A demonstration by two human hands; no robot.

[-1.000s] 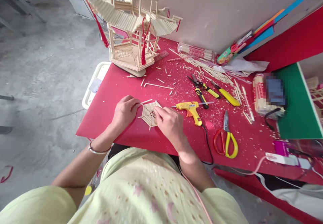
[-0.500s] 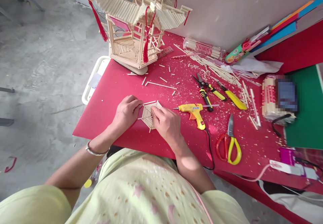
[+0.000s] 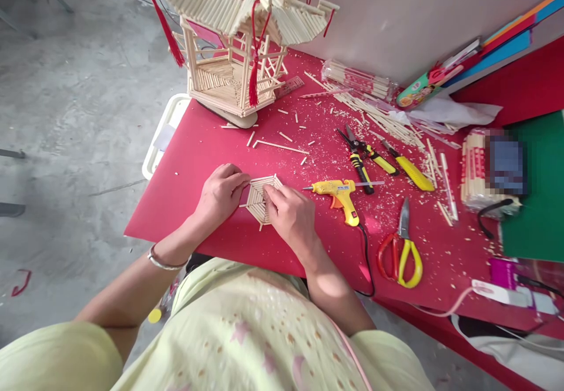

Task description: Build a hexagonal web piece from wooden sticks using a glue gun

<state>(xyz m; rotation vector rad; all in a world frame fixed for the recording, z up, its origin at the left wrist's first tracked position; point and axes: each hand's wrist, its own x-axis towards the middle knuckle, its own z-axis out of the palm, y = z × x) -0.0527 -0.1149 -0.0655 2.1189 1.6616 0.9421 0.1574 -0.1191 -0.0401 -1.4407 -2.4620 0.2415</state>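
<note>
Between my hands is a small hexagonal panel of thin wooden sticks (image 3: 259, 202), laid in a web-like pattern, with a few stick ends jutting past its edge. My left hand (image 3: 221, 197) is closed at the panel's upper left corner, thumb and forefinger pinched there. Its right side is gripped by my right hand (image 3: 289, 213), whose fingers cover that part. A yellow glue gun (image 3: 337, 191) lies just right of my right hand, its nozzle facing left and a clear glue stick poking out behind.
A wooden-stick pavilion model (image 3: 238, 56) with red tassels stands at the back of the red table (image 3: 176, 203). To the right lie pliers (image 3: 359, 159), a yellow utility knife (image 3: 412, 171), scissors (image 3: 400, 256), loose sticks (image 3: 379, 118) and scattered shavings. A dark cord trails from the glue gun.
The camera view has shifted very slightly. Both hands keep the same hold on the stick panel, with hardly any movement.
</note>
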